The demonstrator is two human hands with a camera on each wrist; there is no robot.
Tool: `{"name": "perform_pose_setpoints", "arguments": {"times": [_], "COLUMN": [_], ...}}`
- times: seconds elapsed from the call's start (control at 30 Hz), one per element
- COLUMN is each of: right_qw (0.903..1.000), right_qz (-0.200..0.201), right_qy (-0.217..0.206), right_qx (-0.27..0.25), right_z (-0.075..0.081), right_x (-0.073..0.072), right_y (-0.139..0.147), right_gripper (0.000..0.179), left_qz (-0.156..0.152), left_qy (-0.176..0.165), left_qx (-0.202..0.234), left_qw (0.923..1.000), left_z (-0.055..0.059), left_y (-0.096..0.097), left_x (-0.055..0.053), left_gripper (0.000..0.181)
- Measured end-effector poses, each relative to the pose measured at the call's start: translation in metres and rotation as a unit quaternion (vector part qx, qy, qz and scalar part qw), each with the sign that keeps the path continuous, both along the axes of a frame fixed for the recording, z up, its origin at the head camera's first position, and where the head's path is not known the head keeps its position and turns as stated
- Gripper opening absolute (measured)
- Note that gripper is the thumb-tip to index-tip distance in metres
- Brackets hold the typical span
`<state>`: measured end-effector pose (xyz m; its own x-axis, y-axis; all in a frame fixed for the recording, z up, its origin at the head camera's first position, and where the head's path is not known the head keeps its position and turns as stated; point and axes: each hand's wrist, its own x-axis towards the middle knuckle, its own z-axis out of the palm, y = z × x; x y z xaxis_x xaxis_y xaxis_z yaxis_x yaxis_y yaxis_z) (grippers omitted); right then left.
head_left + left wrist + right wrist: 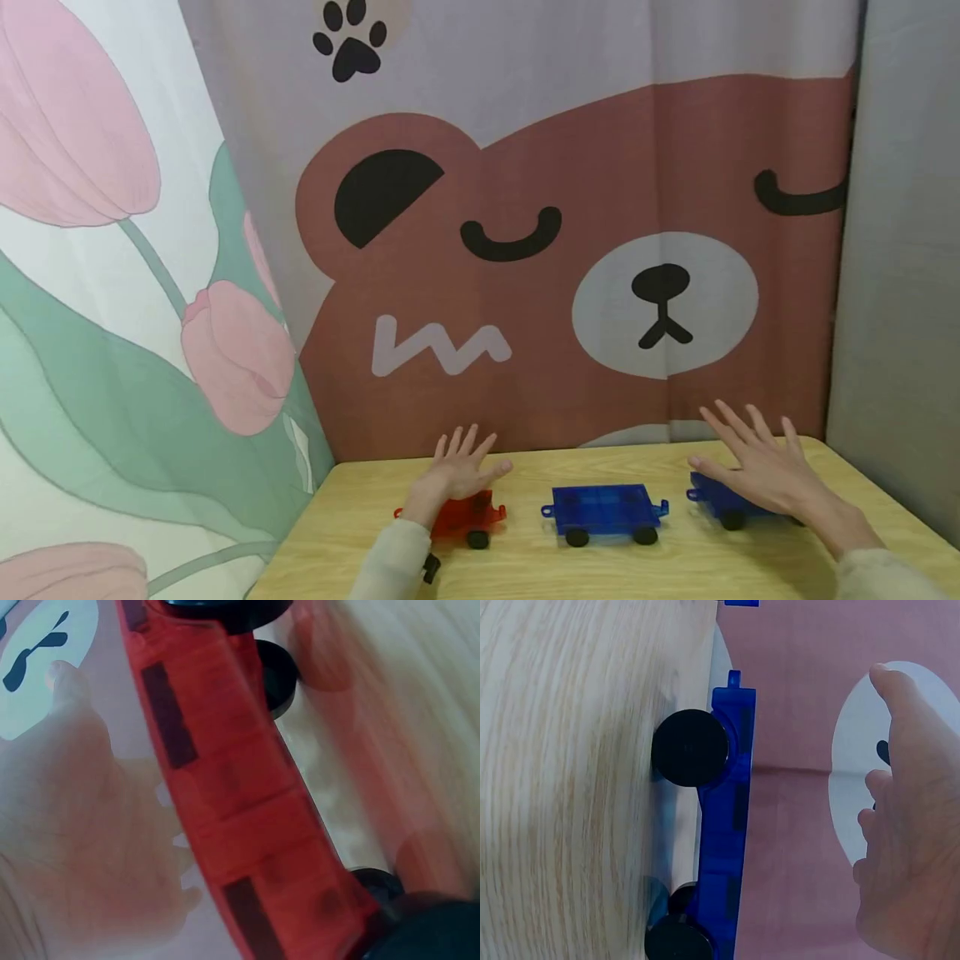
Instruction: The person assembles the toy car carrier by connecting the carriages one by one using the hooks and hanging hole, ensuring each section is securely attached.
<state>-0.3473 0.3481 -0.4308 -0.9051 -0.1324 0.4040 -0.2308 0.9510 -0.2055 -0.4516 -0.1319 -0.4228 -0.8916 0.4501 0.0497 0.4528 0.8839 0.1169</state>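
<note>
My left hand (pixel 453 479): fingers spread apart | red translucent plastic wheeled car (pixel 467 517): just beneath it, on pale wood-grain table (pixel 525 575) | my right hand (pixel 768 473): fingers spread apart | rightmost blue translucent wheeled car (pixel 724 499): just beneath it | middle blue car (pixel 606 509): between my hands

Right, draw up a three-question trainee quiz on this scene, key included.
1. How many blue toy cars stand on the table?
2. True or false: the right hand has its fingers spread.
3. Which is nearest the left hand?
a) the middle blue toy car
b) the red toy car
c) the rightmost blue toy car

Key: 1. Two. 2. True. 3. b.
</note>
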Motion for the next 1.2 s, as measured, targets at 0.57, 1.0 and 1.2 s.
{"name": "perform_pose_setpoints", "arguments": {"times": [0.57, 1.0, 1.2], "right_qw": [0.9961, 0.9871, 0.9831], "right_qz": [0.066, 0.134, 0.145], "right_qy": [0.053, 0.031, -0.014], "right_qx": [-0.027, -0.083, -0.111], "right_z": [0.007, 0.014, 0.017], "right_x": [-0.01, -0.004, -0.002], "right_y": [-0.041, -0.081, -0.091], "right_gripper": [0.084, 0.069, 0.07], "left_qz": [-0.104, -0.154, -0.132], "left_qy": [-0.081, -0.038, -0.075], "left_qx": [0.04, 0.032, 0.016], "left_qw": [0.9905, 0.9869, 0.9883], "left_z": [0.016, 0.034, 0.025], "left_y": [-0.007, -0.012, -0.028], "left_x": [-0.008, 0.022, 0.031], "left_gripper": [0.083, 0.074, 0.085]}}
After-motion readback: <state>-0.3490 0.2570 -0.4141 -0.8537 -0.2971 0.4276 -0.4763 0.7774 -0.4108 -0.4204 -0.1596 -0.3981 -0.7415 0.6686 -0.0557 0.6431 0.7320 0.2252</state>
